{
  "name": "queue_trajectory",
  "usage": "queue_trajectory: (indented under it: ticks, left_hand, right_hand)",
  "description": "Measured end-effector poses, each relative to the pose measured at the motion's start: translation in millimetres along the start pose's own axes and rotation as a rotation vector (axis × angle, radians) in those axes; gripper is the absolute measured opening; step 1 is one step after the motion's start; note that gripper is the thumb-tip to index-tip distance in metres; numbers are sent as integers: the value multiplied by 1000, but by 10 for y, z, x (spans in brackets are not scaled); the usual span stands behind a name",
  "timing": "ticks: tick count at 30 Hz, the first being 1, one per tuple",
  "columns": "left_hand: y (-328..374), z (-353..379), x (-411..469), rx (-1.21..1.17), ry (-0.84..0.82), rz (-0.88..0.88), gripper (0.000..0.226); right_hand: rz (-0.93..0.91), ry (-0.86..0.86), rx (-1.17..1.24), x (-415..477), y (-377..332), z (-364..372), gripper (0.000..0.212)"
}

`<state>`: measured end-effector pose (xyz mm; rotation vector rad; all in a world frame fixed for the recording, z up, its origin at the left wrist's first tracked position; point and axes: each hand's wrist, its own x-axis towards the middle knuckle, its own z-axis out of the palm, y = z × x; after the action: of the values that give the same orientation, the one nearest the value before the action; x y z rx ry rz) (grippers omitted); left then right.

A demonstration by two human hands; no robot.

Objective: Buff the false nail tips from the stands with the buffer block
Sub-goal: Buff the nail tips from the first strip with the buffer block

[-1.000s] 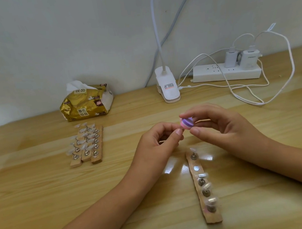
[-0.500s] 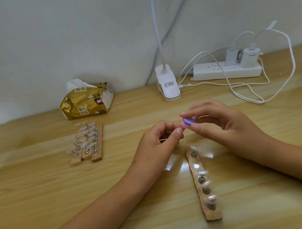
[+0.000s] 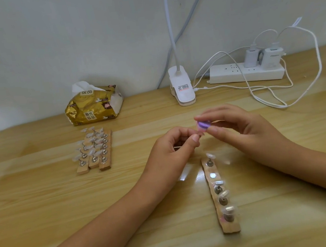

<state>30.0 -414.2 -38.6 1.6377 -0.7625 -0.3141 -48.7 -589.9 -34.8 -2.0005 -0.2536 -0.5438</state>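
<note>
**Change since earlier frame:** slight. The buffer block point(image 3: 204, 125) now sits a touch higher against the left thumb; both hands stay raised together over the near stand point(image 3: 231, 228).

**Right hand** point(image 3: 246, 132): fingers partly curled, thumb and fingertips pinching the small purple buffer block.

**Left hand** point(image 3: 173, 150): fingers curled in, thumb tip pressed up to the block. It is judged to pinch a false nail tip; the tip itself is hidden behind the thumb.

**Stands:** the near stand carries four tips on metal pegs and has one bare metal seat point(image 3: 212, 175). Three more stands point(image 3: 105, 167), full of clear tips, lie side by side well to the left.

**Hazards (judged):**
- The tip is small and slick, so hard strokes could flick it from the pinch, and a clear tip would be hard to find on glossy wood.
- The right wrist hangs just above the near stand; a dropped forearm could knock its pegs askew.
- Buffing blind under the thumb could leave the tip unevenly buffed.

**Surface:** a pale wooden table point(image 3: 45, 207), varnished, with lamp glare near the stand.

**Room:**
- plain grey-white wall point(image 3: 66, 32)
- gold tissue pack point(image 3: 93, 107)
- white clip lamp point(image 3: 182, 88)
- power strip point(image 3: 233, 73) with two chargers point(image 3: 272, 58)
- white cables point(image 3: 267, 103) looping loose, well apart from the hands
</note>
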Motion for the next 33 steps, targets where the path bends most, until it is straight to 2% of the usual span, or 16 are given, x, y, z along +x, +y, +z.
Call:
queue_trajectory:
  ticks: [2, 5, 8, 12, 15, 19, 24, 26, 28, 30, 33]
  left_hand:
    - [4, 3, -3, -2, 6, -3, 9]
    - [14, 1, -2, -10, 3, -1, 9]
    - [4, -4, -2, -16, 11, -7, 10]
    - [9, -5, -1, -20, 6, 0, 8]
    - [7, -11, -2, -29, 17, -5, 8]
    - [7, -7, -1, -30, 10, 5, 10]
    - [13, 0, 12, -90, 22, -11, 12]
    - [10, -1, 9, -83, 21, -1, 12]
    - [9, -3, 8, -78, 19, 2, 12]
    - [10, -3, 8, -82, 18, -8, 11]
    - [5, -5, 8, -93, 22, -11, 12]
  right_hand:
    - [18, 1, 31, 3, 1, 0, 28]
    - [-56, -35, -50, -26, 6, 19, 24]
    - [13, 16, -9, -9, 17, -6, 26]
    - [-105, -26, -83, -36, -6, 14, 22]
    - [-22, 7, -7, -26, 12, 4, 24]
    - [-107, -26, -81, -37, -6, 23, 23]
    - [90, 103, 21, 24, 35, -34, 27]
    - [4, 108, 61, -1, -5, -19, 22]
    - [-75, 40, 10, -32, -23, 24, 23]
    - [-7, 16, -32, -11, 7, 31, 22]
    - [135, 68, 25, 25, 31, -7, 25]
